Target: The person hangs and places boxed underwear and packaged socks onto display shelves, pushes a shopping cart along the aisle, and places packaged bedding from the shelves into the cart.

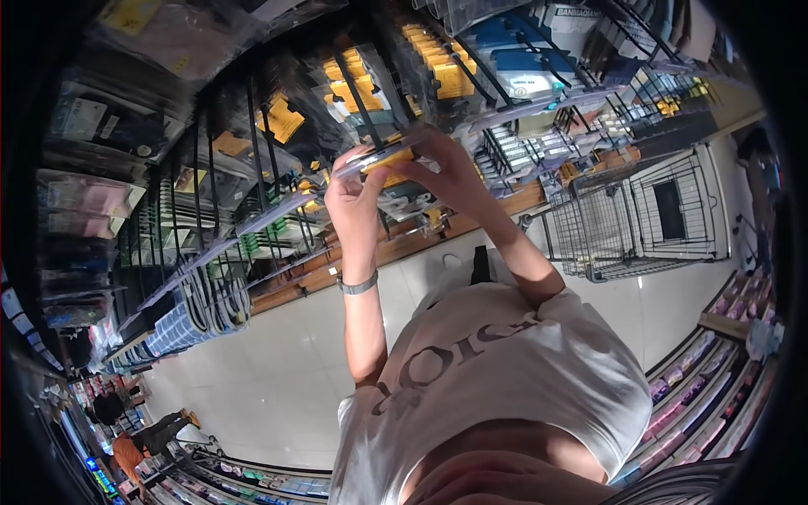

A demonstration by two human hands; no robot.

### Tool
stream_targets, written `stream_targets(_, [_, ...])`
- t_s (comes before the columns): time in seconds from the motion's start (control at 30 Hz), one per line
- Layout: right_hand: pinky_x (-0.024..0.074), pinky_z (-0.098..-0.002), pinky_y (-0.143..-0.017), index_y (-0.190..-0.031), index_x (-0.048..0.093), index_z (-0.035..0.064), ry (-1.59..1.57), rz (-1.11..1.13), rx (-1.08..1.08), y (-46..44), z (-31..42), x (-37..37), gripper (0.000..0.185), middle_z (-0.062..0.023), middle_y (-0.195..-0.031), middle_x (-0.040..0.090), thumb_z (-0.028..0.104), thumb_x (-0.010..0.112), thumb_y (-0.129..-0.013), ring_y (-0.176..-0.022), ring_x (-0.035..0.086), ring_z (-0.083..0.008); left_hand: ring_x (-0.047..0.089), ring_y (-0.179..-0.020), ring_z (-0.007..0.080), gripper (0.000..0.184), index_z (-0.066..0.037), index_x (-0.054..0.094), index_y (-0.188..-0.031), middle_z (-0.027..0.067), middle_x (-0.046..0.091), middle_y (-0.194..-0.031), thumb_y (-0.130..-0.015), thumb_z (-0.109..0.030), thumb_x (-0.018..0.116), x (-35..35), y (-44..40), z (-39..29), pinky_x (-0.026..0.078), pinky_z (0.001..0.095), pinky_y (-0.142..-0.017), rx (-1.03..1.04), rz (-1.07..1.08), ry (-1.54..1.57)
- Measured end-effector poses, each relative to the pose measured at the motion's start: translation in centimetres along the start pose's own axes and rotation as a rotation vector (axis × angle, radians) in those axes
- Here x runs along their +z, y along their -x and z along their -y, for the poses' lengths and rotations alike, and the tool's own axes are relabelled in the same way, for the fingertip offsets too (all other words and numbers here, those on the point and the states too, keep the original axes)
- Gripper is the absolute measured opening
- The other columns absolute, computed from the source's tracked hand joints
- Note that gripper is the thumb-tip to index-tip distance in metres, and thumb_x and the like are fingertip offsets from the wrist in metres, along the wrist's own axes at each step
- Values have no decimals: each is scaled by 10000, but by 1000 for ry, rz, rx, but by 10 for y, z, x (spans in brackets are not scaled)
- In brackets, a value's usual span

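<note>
Both hands are raised in front of a hanging display. Between them is a flat, shiny pack with a yellow part (389, 160), seen nearly edge-on, so its contents cannot be made out. My left hand (349, 198), with a grey watch band above it, has its thumb and fingers closed on the pack's left end. At the other end, my right hand (446, 172) pinches it, with the upper fingers blurred and dark. Just behind the hands hang clear packs with yellow cards (358, 88) on black hooks. The shelf's price strip (273, 212) runs at about the pack's level.
A wire shopping cart (598, 223) stands at the right by the shelf. Folded blue checked textiles (172, 332) hang at lower left. A person in orange (128, 454) is far off at bottom left. Stocked shelves (690, 396) line the lower right, across the tiled floor (269, 396).
</note>
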State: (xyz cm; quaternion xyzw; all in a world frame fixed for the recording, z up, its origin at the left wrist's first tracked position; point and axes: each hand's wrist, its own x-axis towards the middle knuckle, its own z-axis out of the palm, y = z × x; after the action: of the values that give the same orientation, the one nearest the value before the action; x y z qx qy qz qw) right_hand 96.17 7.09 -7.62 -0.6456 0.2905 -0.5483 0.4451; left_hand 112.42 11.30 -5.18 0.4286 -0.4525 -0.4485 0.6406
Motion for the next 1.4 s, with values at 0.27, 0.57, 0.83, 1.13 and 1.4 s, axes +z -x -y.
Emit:
stream_targets(0.27, [515, -313, -923, -1271, 566, -22, 92, -5, 3, 1, -35, -3, 412, -106, -1187, 640, 76, 726, -905, -1035, 638, -175, 633, -1062, 161, 348, 30, 623, -1218, 105, 651, -1208, -877, 105, 632, -8, -13, 18, 482, 268, -945, 154, -41, -422])
stream_targets(0.57, [495, -306, -907, -1226, 589, 17, 41, 42, 77, -13, -12, -8, 385, -72, -1146, 629, 52, 740, -874, -1039, 636, -164, 606, -959, 99, 317, 13, 615, -1213, 43, 664, -1054, -901, 28, 670, -5, -14, 11, 499, 245, -828, 86, 25, -289])
stream_targets(0.83, [487, -294, -844, -1194, 591, 37, 32, 27, 24, -10, -2, -7, 348, -47, -1089, 617, 89, 736, -882, -961, 601, -135, 551, -830, 41, 330, -49, 563, -1258, 26, 625, -1036, -949, -4, 668, 13, 8, -7, 447, 183, -704, 26, -82, -141])
stream_targets(1.13, [490, -239, -872, -1210, 531, 11, -53, -10, 11, -25, -17, 8, 284, -45, -1103, 626, 85, 654, -964, -1015, 593, -72, 574, -967, 95, 346, -37, 534, -1266, 48, 616, -1089, -949, -31, 674, 14, -12, -4, 459, 223, -861, 225, -52, -218])
stream_targets(1.4, [512, -280, -817, -1131, 567, -37, -360, -113, 21, -88, -65, 25, 283, -116, -1024, 693, 185, 673, -992, -933, 644, -118, 594, -953, 131, 168, 76, 568, -1089, 110, 651, -1043, -979, -36, 628, -12, -105, 65, 489, 273, -874, 339, -169, -294])
